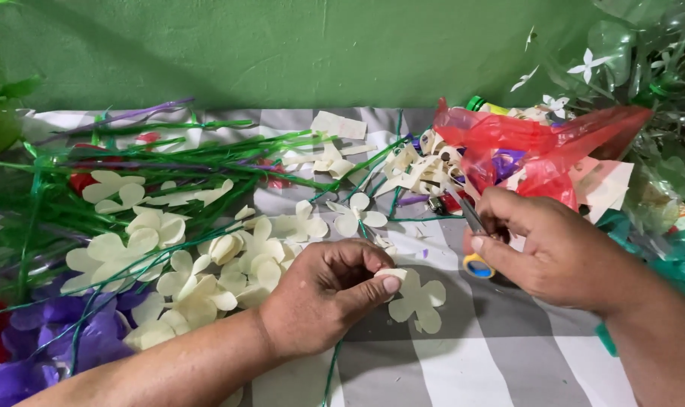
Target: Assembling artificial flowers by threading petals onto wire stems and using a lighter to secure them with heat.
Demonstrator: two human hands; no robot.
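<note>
The left hand (323,290) pinches a cream paper flower (418,298) lying on the grey-striped cloth (501,354), its grip closed on one petal. The right hand (542,249), just beside it, grips scissors (474,241) with a yellow handle.

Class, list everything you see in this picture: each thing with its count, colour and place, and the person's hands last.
Paper flower: one, cream, under left hand's fingertips.
Loose paper flowers: many, cream, left of centre.
Purple flowers: several, lower left.
Wire stems: many, green, upper left.
Plastic bag: one, red, upper right.
Paper scraps: many, cream, centre back.
Cloth: grey and white stripes, underneath.
Wall: green, behind.
Scissors: one, yellow handle, in right hand.
Left hand: pinching flower.
Right hand: gripping scissors.
</note>
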